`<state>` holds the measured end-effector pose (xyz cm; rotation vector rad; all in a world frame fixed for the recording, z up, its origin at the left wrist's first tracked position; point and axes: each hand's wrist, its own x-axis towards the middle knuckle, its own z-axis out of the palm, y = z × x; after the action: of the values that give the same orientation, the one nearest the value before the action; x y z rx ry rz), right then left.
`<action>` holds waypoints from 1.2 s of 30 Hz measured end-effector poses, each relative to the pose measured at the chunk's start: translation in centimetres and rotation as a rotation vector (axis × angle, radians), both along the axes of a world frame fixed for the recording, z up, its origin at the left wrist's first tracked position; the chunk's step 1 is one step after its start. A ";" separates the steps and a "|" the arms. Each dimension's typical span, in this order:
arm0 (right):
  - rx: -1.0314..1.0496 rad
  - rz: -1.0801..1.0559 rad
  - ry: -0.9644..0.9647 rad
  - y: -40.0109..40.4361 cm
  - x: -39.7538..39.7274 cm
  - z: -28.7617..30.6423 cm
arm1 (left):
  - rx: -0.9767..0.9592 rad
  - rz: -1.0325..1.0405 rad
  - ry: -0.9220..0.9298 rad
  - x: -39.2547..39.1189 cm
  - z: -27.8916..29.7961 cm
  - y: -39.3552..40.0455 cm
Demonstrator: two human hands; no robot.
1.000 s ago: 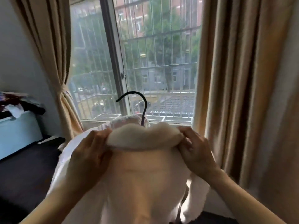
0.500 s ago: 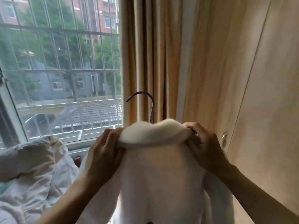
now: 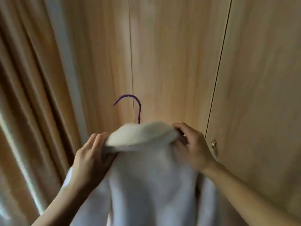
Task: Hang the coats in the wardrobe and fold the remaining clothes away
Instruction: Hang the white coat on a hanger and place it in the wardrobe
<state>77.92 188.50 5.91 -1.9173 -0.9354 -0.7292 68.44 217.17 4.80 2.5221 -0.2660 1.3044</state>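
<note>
A white fleecy coat [image 3: 151, 180] hangs on a hanger whose purple hook [image 3: 130, 103] sticks up above the collar. My left hand [image 3: 91, 157] grips the coat's left shoulder by the collar. At the right shoulder my right hand [image 3: 192, 147] grips the fabric as well. I hold the coat upright, close in front of the closed light-wood wardrobe doors [image 3: 171, 62]. The hanger's body is hidden inside the coat.
A small metal door handle [image 3: 214, 145] sits on the right wardrobe door, just right of my right hand. Beige curtains [image 3: 29, 95] hang at the left beside the wardrobe.
The view has swung right from the window and bed to the wardrobe doors. Both hands keep their grip on the coat's shoulders and carried it along.
</note>
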 end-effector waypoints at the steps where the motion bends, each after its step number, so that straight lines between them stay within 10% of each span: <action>1: 0.012 -0.034 0.004 -1.4 0.2 -0.2 | 0.005 -0.029 0.010 1.1 0.1 -1.3; 18: 0.208 -0.169 0.188 -13.5 3.1 -5.9 | -0.013 -0.288 0.382 11.8 -4.2 -13.8; 36: 0.344 -0.376 0.384 -8.9 -0.3 -6.8 | 0.072 -0.697 0.145 15.4 -4.7 -9.5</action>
<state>77.62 179.62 -0.90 -1.8462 -0.1975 -0.6501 83.89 207.72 0.05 2.2298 -1.0546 0.8360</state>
